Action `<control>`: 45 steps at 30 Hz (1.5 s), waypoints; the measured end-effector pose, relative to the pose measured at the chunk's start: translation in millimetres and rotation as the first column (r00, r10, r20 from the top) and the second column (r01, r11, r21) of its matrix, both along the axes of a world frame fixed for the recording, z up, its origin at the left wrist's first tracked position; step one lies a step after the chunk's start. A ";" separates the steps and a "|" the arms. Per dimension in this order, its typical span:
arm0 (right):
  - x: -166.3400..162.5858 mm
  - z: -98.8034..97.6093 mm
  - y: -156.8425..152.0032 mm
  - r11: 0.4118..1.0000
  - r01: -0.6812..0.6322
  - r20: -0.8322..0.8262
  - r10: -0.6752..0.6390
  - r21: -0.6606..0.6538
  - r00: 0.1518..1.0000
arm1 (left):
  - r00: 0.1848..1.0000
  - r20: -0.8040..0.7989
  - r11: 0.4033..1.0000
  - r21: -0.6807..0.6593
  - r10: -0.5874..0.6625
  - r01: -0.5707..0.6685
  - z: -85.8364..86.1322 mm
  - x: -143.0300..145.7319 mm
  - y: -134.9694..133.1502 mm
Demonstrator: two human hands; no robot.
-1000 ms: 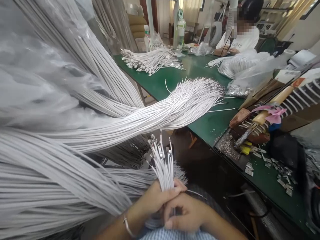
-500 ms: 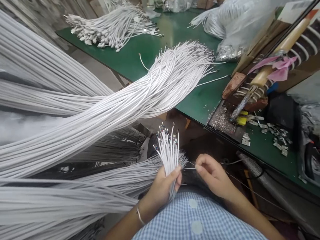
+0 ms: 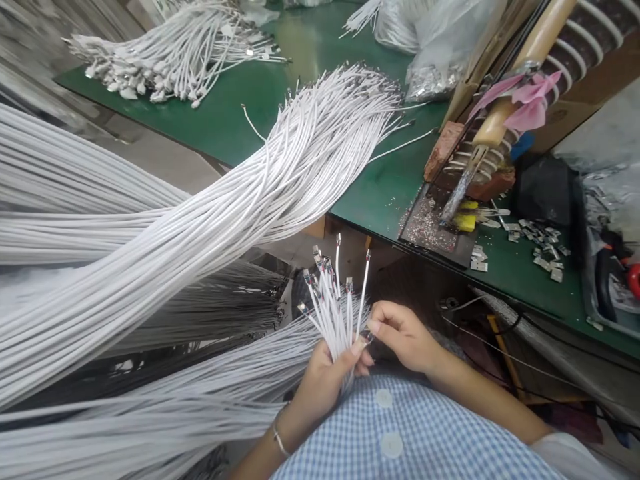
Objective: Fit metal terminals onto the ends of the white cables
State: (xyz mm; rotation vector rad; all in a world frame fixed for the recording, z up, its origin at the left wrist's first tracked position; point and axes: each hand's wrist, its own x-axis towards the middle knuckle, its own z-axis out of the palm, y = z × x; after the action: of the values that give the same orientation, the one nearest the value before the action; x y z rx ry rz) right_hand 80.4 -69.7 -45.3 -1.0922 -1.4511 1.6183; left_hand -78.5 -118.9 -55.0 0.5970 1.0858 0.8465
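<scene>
The left hand (image 3: 325, 375), clasping white cables (image 3: 341, 328), could drop some if the right hand (image 3: 404, 335), pinching a cable end (image 3: 369, 337), tugs.

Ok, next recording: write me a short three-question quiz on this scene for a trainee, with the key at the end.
1. True or false: the left hand holds a bunch of white cables with small metal connectors at their upper ends.

2. Multiple choice: what colour is the soft strip on the wooden-handled tool?
(a) yellow
(b) pink
(c) green

3. Fill in the blank: the bracelet is worn on the person's ____ wrist.

Key: 1 true; 2 b; 3 left.
</scene>
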 end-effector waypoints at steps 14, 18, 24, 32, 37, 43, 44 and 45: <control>-1.2 -0.8 15.4 0.984 0.175 -0.074 -0.178 -0.046 0.981 | 0.976 -0.191 0.993 0.022 -0.106 0.112 0.5 -3.4 -3.4; -0.7 -1.2 10.2 0.988 0.149 -0.093 -0.152 -0.039 0.984 | 0.991 -0.121 0.998 0.032 -0.050 0.054 2.1 -0.2 -1.0; 0.7 -1.1 7.8 0.993 0.118 -0.119 -0.119 -0.015 0.986 | 0.995 -0.098 0.997 0.065 -0.024 0.031 -1.2 1.4 -2.1; 5.4 -2.5 7.0 0.996 0.093 -0.101 -0.092 0.011 0.991 | 0.991 -0.130 0.999 0.051 0.013 -0.007 -7.9 0.8 -7.4; 7.9 -2.2 9.3 0.992 0.088 -0.173 -0.071 0.093 0.982 | 0.991 -0.130 0.998 0.057 0.010 -0.003 -8.7 1.2 -6.7; 2.9 -3.9 9.0 0.996 0.084 -0.052 -0.085 -0.028 0.995 | 0.988 -0.150 0.997 0.057 -0.034 0.043 -7.8 2.0 -7.6; 1.7 -4.6 8.3 0.995 0.084 -0.038 -0.087 -0.053 0.996 | 0.987 -0.155 0.997 0.052 -0.043 0.051 -7.6 2.1 -7.8; 0.5 -5.3 7.6 0.994 0.087 -0.032 -0.089 -0.070 0.996 | 0.986 -0.157 0.997 0.050 -0.050 0.058 -7.3 2.2 -7.9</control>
State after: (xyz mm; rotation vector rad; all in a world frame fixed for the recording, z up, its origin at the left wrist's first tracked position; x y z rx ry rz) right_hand 80.9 -62.1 -50.6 -1.1443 -1.3150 1.6278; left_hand -76.3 -126.8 -62.3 0.7449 1.1857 0.7937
